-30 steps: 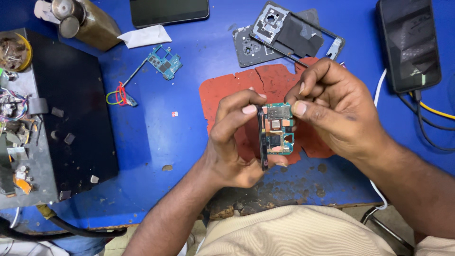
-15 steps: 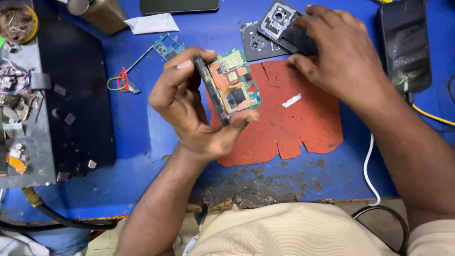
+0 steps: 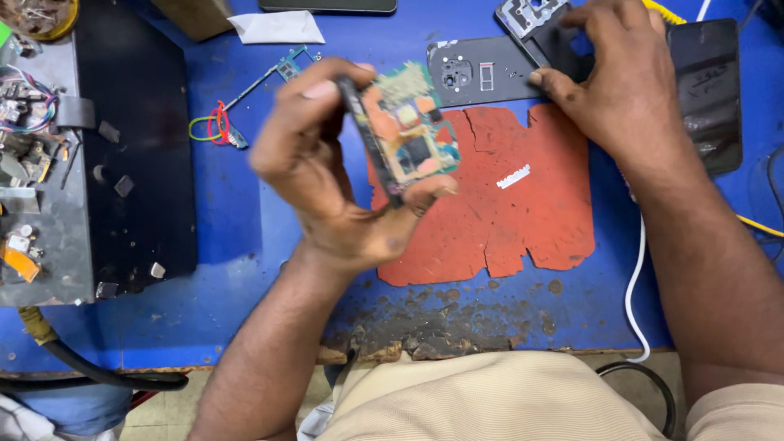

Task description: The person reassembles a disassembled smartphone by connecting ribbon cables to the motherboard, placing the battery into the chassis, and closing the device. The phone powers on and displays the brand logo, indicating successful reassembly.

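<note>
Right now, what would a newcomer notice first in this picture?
The left hand holds up a blurred phone circuit board above a torn red mat on the blue table. The right hand rests on dark phone parts at the far edge.

A blue bench top (image 3: 245,237) is showing worn brown patches along its near edge. A torn red-orange mat (image 3: 506,220) is lying on it. The left hand (image 3: 335,180) is holding a phone board (image 3: 408,135) showing green, orange and teal patches with a black chip. A dark grey back cover (image 3: 478,73) and a black phone (image 3: 710,90) are sitting beside a white cable (image 3: 633,286). Red and yellow wires (image 3: 214,126) are looping near a black plate (image 3: 135,147).
</note>
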